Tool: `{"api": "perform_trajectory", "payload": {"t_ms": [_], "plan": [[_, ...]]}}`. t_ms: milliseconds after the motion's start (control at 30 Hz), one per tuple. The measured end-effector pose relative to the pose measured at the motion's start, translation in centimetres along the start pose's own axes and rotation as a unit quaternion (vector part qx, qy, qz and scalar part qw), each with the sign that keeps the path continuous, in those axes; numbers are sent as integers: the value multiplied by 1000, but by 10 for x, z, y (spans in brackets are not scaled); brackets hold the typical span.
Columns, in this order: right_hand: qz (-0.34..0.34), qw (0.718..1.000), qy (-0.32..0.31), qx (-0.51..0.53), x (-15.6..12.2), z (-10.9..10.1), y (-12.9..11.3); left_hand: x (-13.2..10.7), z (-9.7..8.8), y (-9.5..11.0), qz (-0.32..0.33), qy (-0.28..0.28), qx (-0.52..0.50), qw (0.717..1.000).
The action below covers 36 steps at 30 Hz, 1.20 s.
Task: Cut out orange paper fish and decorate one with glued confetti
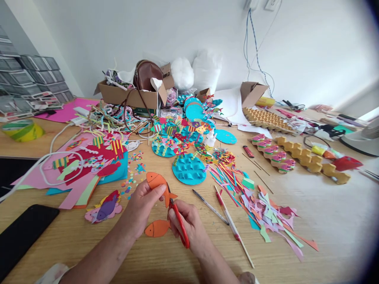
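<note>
Right hand point(191, 225) clasps red scissors point(180, 223); left hand point(142, 206) pinches orange fish point(156, 181); another fish point(157, 228) beneath, brushes point(210, 206) beside.

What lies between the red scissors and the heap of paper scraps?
In the head view, two slim tools lie on the table: a grey pen-like stick and a longer red-stained paintbrush.

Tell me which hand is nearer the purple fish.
Left. The left hand, holding an orange paper fish, is just right of the purple fish; the right hand, holding red scissors, lies farther right.
</note>
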State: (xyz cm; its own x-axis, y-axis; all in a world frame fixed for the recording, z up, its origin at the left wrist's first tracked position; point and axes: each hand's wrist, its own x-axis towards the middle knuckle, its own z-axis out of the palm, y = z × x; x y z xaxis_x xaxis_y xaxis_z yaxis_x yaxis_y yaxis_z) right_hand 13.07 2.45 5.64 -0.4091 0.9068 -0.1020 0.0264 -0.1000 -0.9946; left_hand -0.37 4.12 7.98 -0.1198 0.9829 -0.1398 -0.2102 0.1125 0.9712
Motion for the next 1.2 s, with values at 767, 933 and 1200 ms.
{"api": "perform_trajectory", "payload": {"t_ms": [767,933,1200], "plan": [[1,999,7,-34,1,-1,4,2,-1,1,-5,-12,-7,1000],[9,1000,-14,1,0,0,0,2,-1,-1,4,9,-4,1000],[-1,1000,-21,12,-1,1,0,1,0,-3,14,5,19,1000]]}}
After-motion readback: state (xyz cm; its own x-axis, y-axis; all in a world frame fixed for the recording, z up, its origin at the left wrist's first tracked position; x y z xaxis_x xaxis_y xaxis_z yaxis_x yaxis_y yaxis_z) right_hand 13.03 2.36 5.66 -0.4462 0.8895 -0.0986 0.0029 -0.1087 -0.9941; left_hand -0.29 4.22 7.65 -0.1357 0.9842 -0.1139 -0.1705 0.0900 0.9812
